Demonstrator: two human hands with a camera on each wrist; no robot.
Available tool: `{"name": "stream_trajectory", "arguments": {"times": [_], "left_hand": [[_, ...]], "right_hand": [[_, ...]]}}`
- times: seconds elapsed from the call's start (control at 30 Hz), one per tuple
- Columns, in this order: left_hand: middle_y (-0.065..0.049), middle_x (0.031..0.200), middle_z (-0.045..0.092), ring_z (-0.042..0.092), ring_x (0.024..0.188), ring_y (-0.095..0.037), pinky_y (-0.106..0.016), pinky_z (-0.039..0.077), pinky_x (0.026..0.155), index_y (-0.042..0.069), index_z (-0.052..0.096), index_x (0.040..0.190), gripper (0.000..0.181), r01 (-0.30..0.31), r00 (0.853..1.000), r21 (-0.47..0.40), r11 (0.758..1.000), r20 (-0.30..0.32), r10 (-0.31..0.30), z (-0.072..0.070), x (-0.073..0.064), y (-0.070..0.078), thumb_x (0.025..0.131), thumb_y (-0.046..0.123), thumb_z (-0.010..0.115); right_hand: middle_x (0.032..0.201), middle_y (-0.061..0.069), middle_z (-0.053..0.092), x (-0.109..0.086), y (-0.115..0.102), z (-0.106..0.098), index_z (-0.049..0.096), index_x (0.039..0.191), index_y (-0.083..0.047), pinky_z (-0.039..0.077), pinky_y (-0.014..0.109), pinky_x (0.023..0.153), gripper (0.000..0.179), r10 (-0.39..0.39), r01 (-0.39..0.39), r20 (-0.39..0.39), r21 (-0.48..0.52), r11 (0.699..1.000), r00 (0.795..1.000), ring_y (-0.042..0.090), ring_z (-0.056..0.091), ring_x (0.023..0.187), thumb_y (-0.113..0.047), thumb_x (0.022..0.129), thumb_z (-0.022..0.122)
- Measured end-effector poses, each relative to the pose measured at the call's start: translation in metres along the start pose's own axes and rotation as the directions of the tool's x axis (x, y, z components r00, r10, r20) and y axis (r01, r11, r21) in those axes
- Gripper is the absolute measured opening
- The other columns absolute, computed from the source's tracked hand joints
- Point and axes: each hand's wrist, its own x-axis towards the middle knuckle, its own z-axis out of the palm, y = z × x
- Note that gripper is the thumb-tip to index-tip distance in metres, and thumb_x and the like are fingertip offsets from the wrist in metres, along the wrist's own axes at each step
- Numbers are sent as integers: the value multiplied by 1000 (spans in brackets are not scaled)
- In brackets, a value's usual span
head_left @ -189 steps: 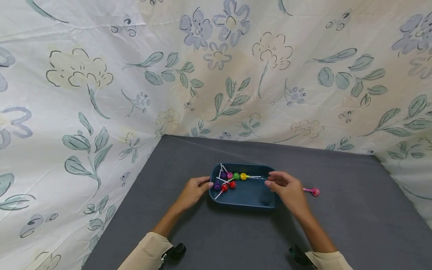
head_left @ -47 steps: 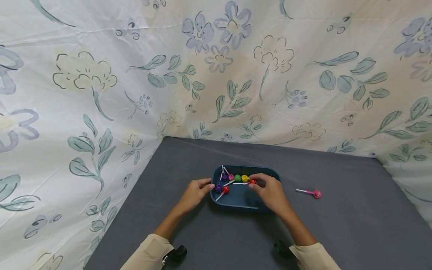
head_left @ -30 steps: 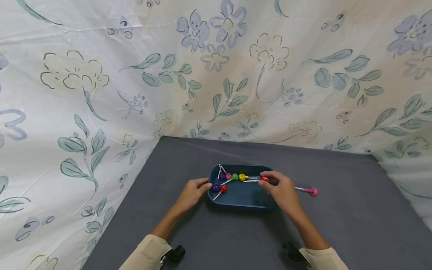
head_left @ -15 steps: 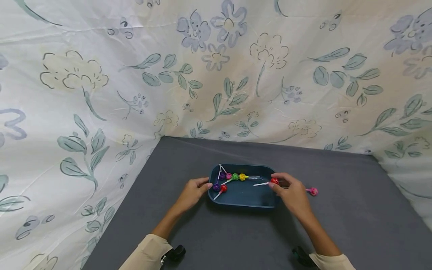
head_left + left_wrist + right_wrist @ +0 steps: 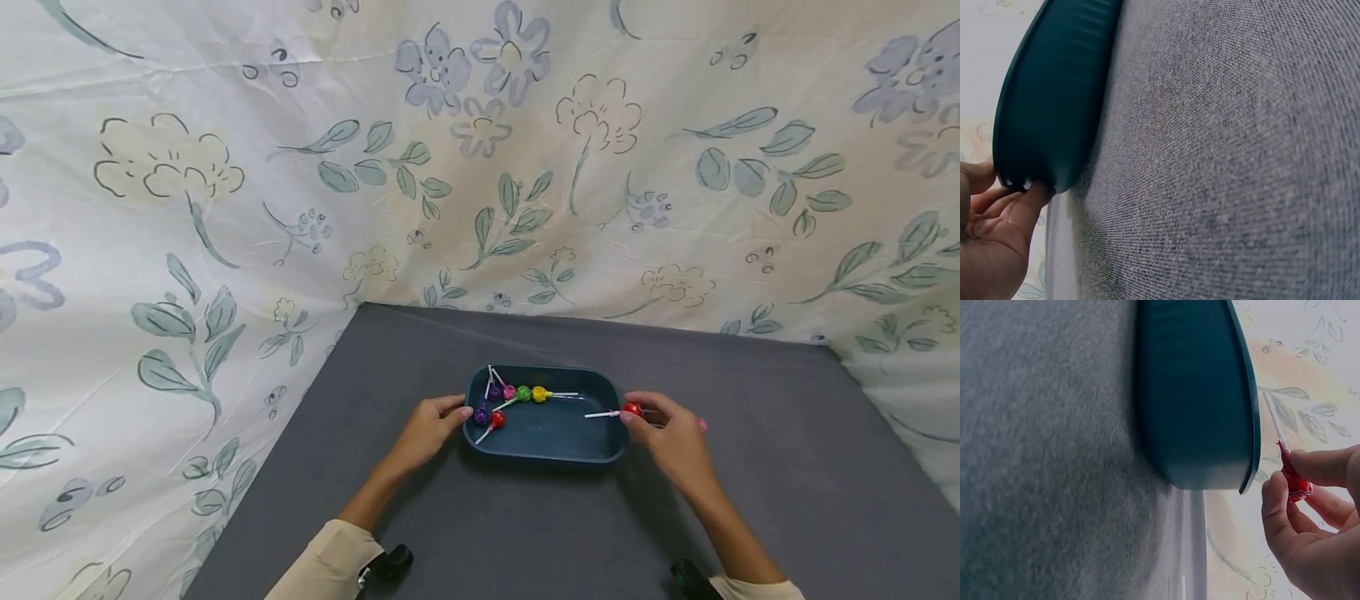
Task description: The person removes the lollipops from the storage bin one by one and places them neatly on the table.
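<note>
A dark blue tray [image 5: 555,450] holds several lollipops: purple, pink, green [image 5: 523,393], yellow [image 5: 540,394] and red [image 5: 497,420], mostly at its left end. My left hand [image 5: 432,429] grips the tray's left end, thumb at the rim and fingers against the outer wall [image 5: 1054,125]. Just past the right rim, my right hand [image 5: 675,442] pinches a red lollipop [image 5: 1294,481] by its wrapped head between thumb and fingers. Its white stick points left over the tray. In the right wrist view the lollipop is higher than the rim.
A pink lollipop [image 5: 702,425] lies on the grey cloth [image 5: 810,467] right of the tray, mostly hidden behind my right hand. Floral fabric [image 5: 480,167] hangs at the back and on both sides.
My right hand picked the red lollipop from among the others in the tray and carried it right, past the rim. My left hand stays at the left end.
</note>
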Motion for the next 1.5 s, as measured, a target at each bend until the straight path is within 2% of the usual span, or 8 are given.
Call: {"name": "stream_trajectory", "arguments": {"times": [0.1,0.33,0.6,0.77,0.93,1.1,1.33,1.5], "left_hand": [[-20,131,73,70,117,-26,-49,58,103,-7,67,137,40,-10,1000,5,1000,-2,10,0,0,-1,107,20,65],[-20,133,72,68,123,-29,-51,55,106,-7,66,138,41,-11,1000,11,1000,2,11,0,1,-1,108,20,65],[-21,134,71,68,119,-26,-50,56,105,-7,65,140,42,-14,1000,8,1000,19,14,1,1,-1,108,21,64],[-21,133,72,69,119,-28,-51,55,106,-7,66,138,41,-16,1000,5,1000,4,16,2,1,-2,107,21,65],[-22,134,71,68,122,-30,-52,55,106,-7,66,138,41,-19,1000,-3,1000,2,19,2,2,-3,108,20,65],[-21,135,71,68,124,-30,-52,54,108,-7,65,139,41,-7,1000,-13,1000,5,7,2,2,-2,108,20,64],[-21,136,70,68,124,-29,-52,54,107,-6,65,140,42,7,1000,-5,1000,7,-7,2,1,-2,108,21,64],[-22,137,70,67,124,-29,-52,54,107,-7,64,140,42,7,1000,-6,1000,10,-7,1,0,-1,108,21,63]], "right_hand": [[124,21,72,0,3,-3,69,134,-2,60,17,73,37,0,0,-12,-17,1000,1000,33,71,108,-20,102,74],[122,20,73,0,13,-10,69,134,-4,59,21,70,36,8,-10,-43,-42,999,999,6,70,93,-21,102,74],[129,24,70,-2,23,-17,65,139,-2,61,22,72,39,55,-57,-35,-50,997,998,22,74,98,-21,105,69],[127,25,70,-4,32,-23,65,139,-2,58,22,70,38,49,-52,-47,-74,996,998,25,75,93,-22,107,67],[125,25,71,-3,40,-28,65,138,-2,57,22,68,38,55,-61,-67,-90,994,996,18,74,87,-22,106,68],[123,25,72,-3,47,-34,67,137,-2,55,22,66,38,88,-97,-81,-118,988,993,2,69,81,-22,105,70],[120,27,74,-5,58,-40,68,135,0,57,22,63,38,80,-90,-84,-127,988,993,5,72,77,-19,102,73],[119,28,74,-4,67,-47,70,132,1,54,18,63,39,64,-81,-103,-167,983,993,-14,60,78,-20,101,76]]}}
